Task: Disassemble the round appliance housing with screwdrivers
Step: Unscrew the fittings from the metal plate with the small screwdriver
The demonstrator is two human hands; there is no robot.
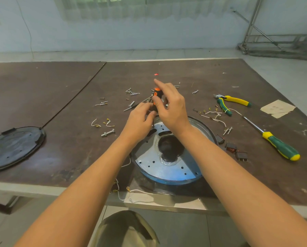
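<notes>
A pale wall stands behind my brown bench. The housing lies flat at the near edge of the bench, just in front of me: a blue rim around a grey metal plate with a dark hole in the middle. My arms cross over it.

At its far edge an orange-and-black driver stands nearly upright, tip down at the plate. My right hand grips its handle with thumb and curled fingers, the forefinger pointing away. My left hand pinches the driver low down, near the tip, fingers curled.

Loose screws lie scattered just beyond my hands, and a bolt lies to the left of the housing. White wires with brass ends lie to the right, near green-and-yellow pliers. A green driver lies farther right, with small black switches between it and the housing. A paper scrap sits beyond. Well off to the left lies a round black lid.
</notes>
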